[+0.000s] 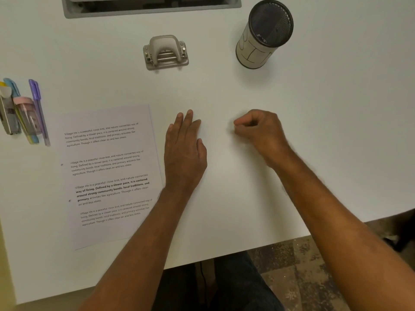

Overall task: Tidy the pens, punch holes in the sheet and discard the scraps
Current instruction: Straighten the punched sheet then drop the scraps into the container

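Observation:
A printed sheet (107,173) lies flat on the white desk (314,131) at the left, with two small holes near its left margin. Several pens and highlighters (24,111) lie in a bunch at the far left edge, a purple pen (38,108) on their right. A grey hole punch (166,52) stands at the back centre. A black mesh cup (265,33) wrapped in white paper stands at the back right. My left hand (184,151) rests flat on the desk just right of the sheet, fingers together. My right hand (258,131) is curled in a loose fist on the desk; nothing visible in it.
A grey cable tray opening (150,7) sits in the desk's back edge. The desk's front edge (224,254) runs diagonally below my arms, with dark trousers and patterned floor beyond it.

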`<action>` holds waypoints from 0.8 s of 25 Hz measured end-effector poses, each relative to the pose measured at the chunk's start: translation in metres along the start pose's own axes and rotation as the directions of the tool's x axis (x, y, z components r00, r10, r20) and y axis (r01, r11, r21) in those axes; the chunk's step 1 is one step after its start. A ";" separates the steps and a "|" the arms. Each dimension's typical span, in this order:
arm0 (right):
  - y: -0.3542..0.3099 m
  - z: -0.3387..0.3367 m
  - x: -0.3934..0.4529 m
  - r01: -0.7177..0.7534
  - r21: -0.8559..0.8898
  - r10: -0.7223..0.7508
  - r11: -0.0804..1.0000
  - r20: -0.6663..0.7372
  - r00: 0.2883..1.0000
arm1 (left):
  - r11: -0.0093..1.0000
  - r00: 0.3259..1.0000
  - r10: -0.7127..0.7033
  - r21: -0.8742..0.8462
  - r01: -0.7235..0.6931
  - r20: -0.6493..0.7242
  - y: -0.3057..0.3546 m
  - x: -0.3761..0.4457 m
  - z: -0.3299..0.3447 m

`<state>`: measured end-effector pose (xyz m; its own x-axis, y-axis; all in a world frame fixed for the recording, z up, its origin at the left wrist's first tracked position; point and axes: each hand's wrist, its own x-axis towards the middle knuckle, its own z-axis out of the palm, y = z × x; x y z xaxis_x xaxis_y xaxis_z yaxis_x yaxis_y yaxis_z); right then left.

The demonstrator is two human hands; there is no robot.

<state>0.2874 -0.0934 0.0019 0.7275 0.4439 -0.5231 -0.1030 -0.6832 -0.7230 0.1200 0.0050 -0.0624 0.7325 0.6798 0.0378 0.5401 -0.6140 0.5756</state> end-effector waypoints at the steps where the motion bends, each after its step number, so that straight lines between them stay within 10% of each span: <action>1: -0.007 -0.006 0.001 -0.032 0.144 0.030 0.989 0.014 0.999 | 0.999 1.000 -0.006 -0.040 0.005 -0.023 0.002 0.002 -0.001; 6: -0.070 -0.054 0.009 0.160 0.333 -0.132 0.929 -0.104 0.986 | 0.968 0.995 -0.018 -0.252 -0.009 -0.102 0.027 0.046 -0.009; 11: -0.117 -0.088 0.049 0.400 -0.179 -0.437 0.899 -0.303 0.847 | 0.929 0.999 -0.036 -0.367 0.041 0.021 0.067 0.123 -0.011; 20: -0.118 -0.079 0.103 0.396 -0.589 -0.565 0.705 -0.129 0.815 | 0.907 0.988 -0.023 -0.412 0.086 0.155 0.093 0.184 0.013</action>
<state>0.4282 -0.0128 0.0690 0.7387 0.6728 0.0407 0.6145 -0.6474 -0.4508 0.3103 0.0680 -0.0124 0.7749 0.6236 -0.1026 0.3823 -0.3332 0.8619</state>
